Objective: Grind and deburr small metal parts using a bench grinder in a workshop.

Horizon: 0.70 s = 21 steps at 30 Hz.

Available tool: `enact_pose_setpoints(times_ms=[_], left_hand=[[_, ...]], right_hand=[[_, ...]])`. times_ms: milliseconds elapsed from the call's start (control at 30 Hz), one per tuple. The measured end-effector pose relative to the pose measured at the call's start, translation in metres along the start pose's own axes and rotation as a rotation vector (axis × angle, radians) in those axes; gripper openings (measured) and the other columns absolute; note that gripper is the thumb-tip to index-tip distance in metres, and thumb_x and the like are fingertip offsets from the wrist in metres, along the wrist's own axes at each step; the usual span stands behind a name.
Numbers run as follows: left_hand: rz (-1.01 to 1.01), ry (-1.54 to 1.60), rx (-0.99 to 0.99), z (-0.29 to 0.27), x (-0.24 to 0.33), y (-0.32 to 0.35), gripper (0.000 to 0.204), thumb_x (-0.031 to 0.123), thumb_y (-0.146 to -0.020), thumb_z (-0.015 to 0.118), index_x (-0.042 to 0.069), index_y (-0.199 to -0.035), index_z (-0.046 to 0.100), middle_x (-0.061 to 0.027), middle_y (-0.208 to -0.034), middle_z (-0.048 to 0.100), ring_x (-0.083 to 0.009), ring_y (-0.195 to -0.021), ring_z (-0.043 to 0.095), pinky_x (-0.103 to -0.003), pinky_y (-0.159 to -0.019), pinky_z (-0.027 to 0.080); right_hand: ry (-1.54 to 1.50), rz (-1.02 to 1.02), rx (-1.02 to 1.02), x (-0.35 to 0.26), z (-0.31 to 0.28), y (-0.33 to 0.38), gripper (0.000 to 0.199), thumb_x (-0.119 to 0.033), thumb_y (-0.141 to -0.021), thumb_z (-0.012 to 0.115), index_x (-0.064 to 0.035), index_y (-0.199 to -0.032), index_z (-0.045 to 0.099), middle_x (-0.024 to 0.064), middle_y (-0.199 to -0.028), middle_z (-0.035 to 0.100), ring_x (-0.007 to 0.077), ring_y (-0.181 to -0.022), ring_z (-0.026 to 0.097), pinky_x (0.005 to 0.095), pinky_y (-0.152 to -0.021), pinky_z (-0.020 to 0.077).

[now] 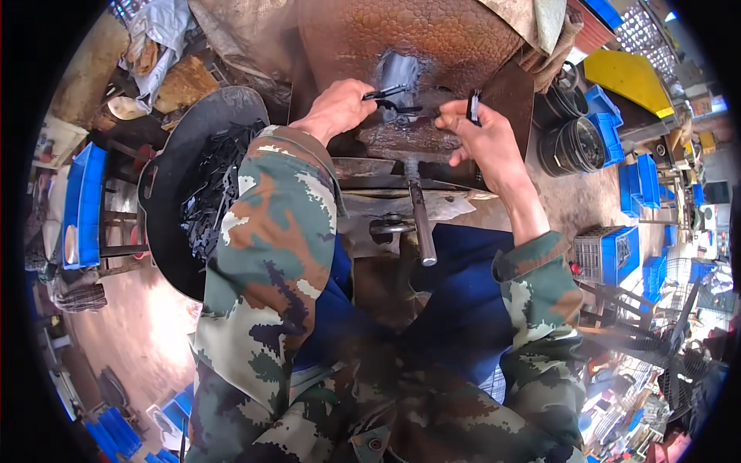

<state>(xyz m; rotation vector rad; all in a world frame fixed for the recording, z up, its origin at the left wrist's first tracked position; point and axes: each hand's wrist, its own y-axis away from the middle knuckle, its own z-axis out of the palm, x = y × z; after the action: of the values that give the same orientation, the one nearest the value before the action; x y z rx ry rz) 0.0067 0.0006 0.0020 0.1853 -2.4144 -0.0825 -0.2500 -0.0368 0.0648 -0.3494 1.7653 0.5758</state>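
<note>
My left hand (337, 109) is closed on a thin dark metal piece (386, 92) that sticks out to the right, over the pale grey worn patch (399, 71) of a brown, crusted machine (455, 35). Just below that piece lies another small black part (401, 109), at the machine's middle. My right hand (488, 143) is closed with a small black piece (473, 108) upright between thumb and fingers; its exact kind is unclear. A metal bar handle (420, 220) juts from the machine toward me, below both hands.
On the left stands a large black tub (174, 166) with many black metal pieces (220, 185) in it. Black buckets (573, 147) and blue crates (617, 251) stand on the right, near a yellow panel (627, 79). A blue bin (83, 204) is at far left.
</note>
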Motion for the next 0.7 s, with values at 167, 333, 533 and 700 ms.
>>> enact_pose_setpoints(times_ms=[167, 333, 533, 700], left_hand=[[0.071, 0.241, 0.159, -0.013, 0.009, -0.002, 0.022, 0.022, -0.090, 0.065, 0.003, -0.098, 0.072, -0.0069, -0.082, 0.071, -0.0160, -0.068, 0.060, -0.032, -0.064, 0.047], [-0.016, 0.830, -0.034, -0.013, 0.064, 0.024, 0.023, 0.027, -0.093, 0.064, 0.006, -0.101, 0.070, 0.0021, -0.078, 0.066, -0.0026, -0.053, 0.036, -0.020, -0.048, 0.027], [0.008, 0.963, -0.048, -0.011, 0.071, 0.031, 0.029, 0.026, -0.095, 0.063, 0.000, -0.107, 0.065, -0.0011, -0.081, 0.066, -0.0032, -0.054, 0.039, -0.021, -0.047, 0.028], [-0.065, 0.897, -0.038, -0.016, 0.042, 0.013, 0.029, 0.020, -0.096, 0.054, -0.004, -0.108, 0.064, -0.0038, -0.088, 0.066, -0.0041, -0.056, 0.044, -0.023, -0.049, 0.032]], right_hand=[[-0.255, -0.011, 0.075, -0.005, 0.022, -0.013, 0.025, -0.016, -0.097, 0.063, -0.0012, -0.116, 0.061, 0.0103, -0.102, 0.068, 0.0038, -0.053, 0.041, 0.0266, -0.055, 0.0524], [-0.421, -0.104, 0.126, -0.012, 0.030, -0.018, 0.022, -0.015, -0.098, 0.061, -0.0003, -0.115, 0.060, 0.0069, -0.097, 0.067, 0.0050, -0.056, 0.044, 0.0274, -0.054, 0.0521], [-0.446, -0.130, 0.172, -0.017, 0.035, -0.016, 0.021, -0.013, -0.098, 0.062, -0.0001, -0.114, 0.061, 0.0048, -0.090, 0.063, 0.0053, -0.053, 0.039, 0.0279, -0.052, 0.0440], [-0.438, -0.086, 0.229, -0.013, 0.029, -0.010, 0.021, -0.015, -0.098, 0.061, 0.0006, -0.112, 0.062, 0.0013, -0.080, 0.055, 0.0055, -0.050, 0.035, 0.0288, -0.051, 0.0426]])
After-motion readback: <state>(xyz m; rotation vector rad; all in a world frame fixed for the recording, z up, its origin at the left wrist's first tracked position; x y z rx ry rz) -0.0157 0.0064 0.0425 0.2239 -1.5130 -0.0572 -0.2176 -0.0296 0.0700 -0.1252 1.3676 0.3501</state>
